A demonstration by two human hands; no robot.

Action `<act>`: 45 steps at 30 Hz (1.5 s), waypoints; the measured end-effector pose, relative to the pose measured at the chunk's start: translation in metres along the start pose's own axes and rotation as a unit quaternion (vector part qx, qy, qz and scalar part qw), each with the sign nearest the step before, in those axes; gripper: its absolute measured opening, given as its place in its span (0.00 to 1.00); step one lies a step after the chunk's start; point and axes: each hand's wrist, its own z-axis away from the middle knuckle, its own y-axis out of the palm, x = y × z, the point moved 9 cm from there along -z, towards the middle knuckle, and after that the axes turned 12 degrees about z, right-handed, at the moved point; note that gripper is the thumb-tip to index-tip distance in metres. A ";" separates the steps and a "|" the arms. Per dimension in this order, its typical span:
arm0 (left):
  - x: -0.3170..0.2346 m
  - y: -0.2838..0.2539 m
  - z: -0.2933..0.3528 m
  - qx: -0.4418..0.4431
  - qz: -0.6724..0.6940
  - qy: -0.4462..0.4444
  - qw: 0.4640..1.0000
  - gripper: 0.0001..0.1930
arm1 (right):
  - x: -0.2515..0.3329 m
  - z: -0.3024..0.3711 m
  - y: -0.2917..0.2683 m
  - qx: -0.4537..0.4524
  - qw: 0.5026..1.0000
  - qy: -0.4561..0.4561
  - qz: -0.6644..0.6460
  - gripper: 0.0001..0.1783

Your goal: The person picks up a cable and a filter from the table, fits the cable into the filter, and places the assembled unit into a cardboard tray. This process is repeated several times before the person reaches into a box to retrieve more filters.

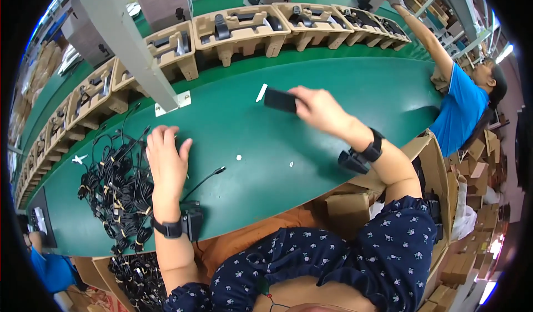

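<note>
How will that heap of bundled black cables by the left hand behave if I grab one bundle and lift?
Probably floppy: the black cable bundles sag in loose coils, each cinched only by a small tie. Likely to snag, since loose ends cross neighbouring bundles and one plug end trails out past the left hand. They look light and unlikely to roll on the green belt.

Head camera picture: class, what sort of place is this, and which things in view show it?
Most likely a factory packing line. A long green conveyor belt carries a row of moulded pulp trays holding dark parts, a heap of bundled black cables lies by the left hand, and cardboard cartons stand alongside.
</note>
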 end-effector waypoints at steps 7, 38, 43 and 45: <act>-0.018 0.026 0.009 0.052 0.097 0.047 0.993 0.13 | -0.155 -0.047 -0.064 -0.198 0.906 0.177 -0.329 0.11; 0.013 0.040 -0.001 -0.026 0.076 0.021 0.997 0.09 | -0.033 -0.143 -0.049 -0.321 0.944 0.007 0.070 0.10; 0.021 0.037 0.009 -0.039 0.088 0.006 0.995 0.07 | 0.217 -0.113 0.021 -0.153 0.921 -0.347 -0.086 0.06; 0.039 0.058 0.008 0.033 0.114 -0.064 0.991 0.13 | 0.281 -0.111 0.047 -0.109 0.897 -0.402 -0.149 0.06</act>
